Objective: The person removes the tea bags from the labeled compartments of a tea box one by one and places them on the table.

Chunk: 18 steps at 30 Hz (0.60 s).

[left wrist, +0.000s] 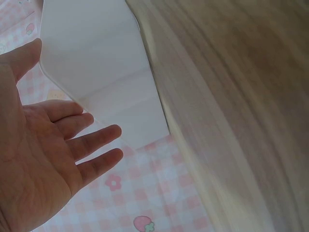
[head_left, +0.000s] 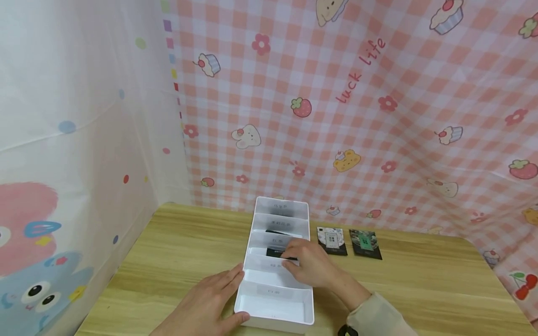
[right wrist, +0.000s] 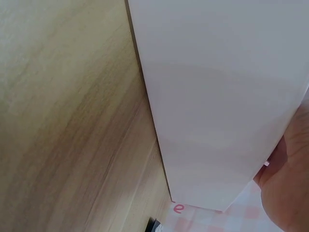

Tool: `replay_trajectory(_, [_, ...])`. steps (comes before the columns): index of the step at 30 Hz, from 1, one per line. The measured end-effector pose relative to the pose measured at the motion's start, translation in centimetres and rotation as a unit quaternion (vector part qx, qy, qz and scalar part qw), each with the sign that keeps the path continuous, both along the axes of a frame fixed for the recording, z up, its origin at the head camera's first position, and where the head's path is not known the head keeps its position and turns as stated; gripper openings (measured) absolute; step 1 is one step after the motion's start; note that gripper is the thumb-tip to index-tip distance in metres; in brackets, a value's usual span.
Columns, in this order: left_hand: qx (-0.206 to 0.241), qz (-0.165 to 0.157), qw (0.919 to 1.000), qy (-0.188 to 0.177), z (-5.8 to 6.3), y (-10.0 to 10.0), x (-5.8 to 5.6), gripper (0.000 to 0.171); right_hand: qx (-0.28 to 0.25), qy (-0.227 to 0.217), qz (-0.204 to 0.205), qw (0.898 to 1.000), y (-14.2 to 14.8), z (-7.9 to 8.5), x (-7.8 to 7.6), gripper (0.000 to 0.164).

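Note:
A long white box (head_left: 275, 302) with several compartments, each with dark lettering on its wall, stands on the table. My left hand (head_left: 210, 298) lies along its left side, fingers fairly straight against the wall and thumb at the near corner. From the left wrist view, the fingertips meet the box's rim. Over the right rim, my right hand (head_left: 313, 263) reaches into a middle compartment, fingers bent at a flat black packet (head_left: 275, 252) that it pinches. The edge of another dark packet (head_left: 279, 232) shows in the compartment behind. In the right wrist view the box wall hides the fingertips.
Two flat printed packets, one white and black (head_left: 332, 240) and one green and black (head_left: 365, 243), lie right of the box. A small black object (head_left: 348, 330) sits by the right sleeve. A pink checked cloth (head_left: 252, 93) hangs behind the wooden table (head_left: 180, 247).

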State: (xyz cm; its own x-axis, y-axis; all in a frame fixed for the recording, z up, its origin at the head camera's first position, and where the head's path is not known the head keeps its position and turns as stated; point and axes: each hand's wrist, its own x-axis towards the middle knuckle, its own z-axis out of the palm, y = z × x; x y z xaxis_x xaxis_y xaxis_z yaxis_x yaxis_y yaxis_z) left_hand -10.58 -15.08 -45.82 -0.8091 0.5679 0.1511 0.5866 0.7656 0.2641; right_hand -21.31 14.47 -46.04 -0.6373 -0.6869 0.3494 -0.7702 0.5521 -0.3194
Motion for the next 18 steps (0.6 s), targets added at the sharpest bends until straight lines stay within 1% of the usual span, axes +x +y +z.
replay_trajectory(5, [0.0, 0.002, 1.0, -0.008, 0.06, -0.06, 0.0, 0.089, -0.004, -0.011, 0.002, 1.0, -0.08, 0.1, -0.01, 0.005])
replay_trajectory(9, [0.0, 0.003, 0.9999, -0.01, 0.08, -0.02, 0.02, 0.089, -0.004, -0.031, -0.005, 0.999, -0.1, 0.12, -0.06, 0.004])
replay_trajectory(12, [0.002, 0.001, 1.0, -0.006, 0.05, 0.0, 0.05, 0.088, -0.01, -0.058, -0.015, 0.998, -0.11, 0.21, -0.07, 0.007])
replay_trajectory(14, [0.004, -0.001, 1.0, 0.003, -0.01, -0.02, 0.05, 0.088, -0.02, -0.078, -0.022, 0.997, -0.09, 0.27, -0.06, 0.01])
replay_trajectory(18, [0.006, -0.002, 0.9999, 0.008, -0.11, 0.0, 0.0, 0.087, -0.06, -0.117, -0.029, 0.991, 0.0, 0.25, -0.11, 0.016])
